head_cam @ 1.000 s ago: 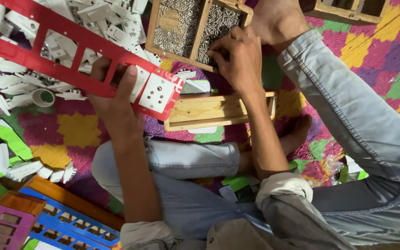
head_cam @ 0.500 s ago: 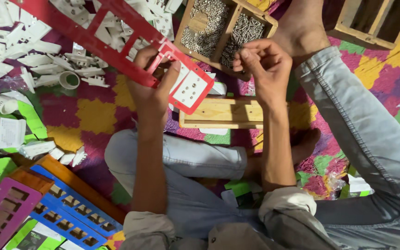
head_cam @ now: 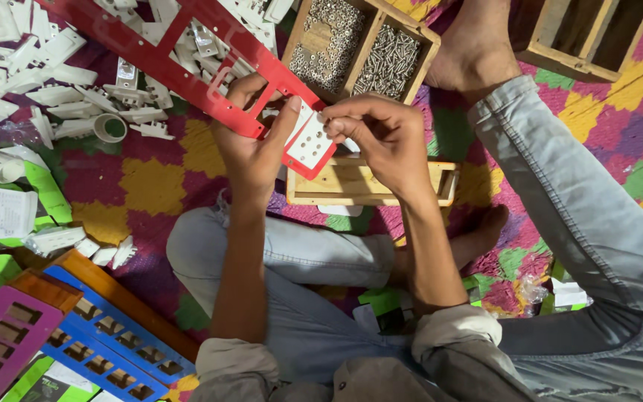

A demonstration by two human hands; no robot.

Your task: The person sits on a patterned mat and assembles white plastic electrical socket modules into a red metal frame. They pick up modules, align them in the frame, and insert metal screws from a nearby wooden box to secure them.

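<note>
On a colourful patterned mat (head_cam: pixel 150 179), the person sits with legs folded. The left hand (head_cam: pixel 251 145) is closed around the end of a long red frame (head_cam: pixel 187 56), thumb on top. The right hand (head_cam: pixel 381 138) pinches the edge of a white plate (head_cam: pixel 310 141) sitting in the frame, just above a wooden tray (head_cam: pixel 351 186).

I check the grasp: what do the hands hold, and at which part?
Left hand grips the red frame near its lower end; right hand pinches the white socket plate at its edge.
</note>
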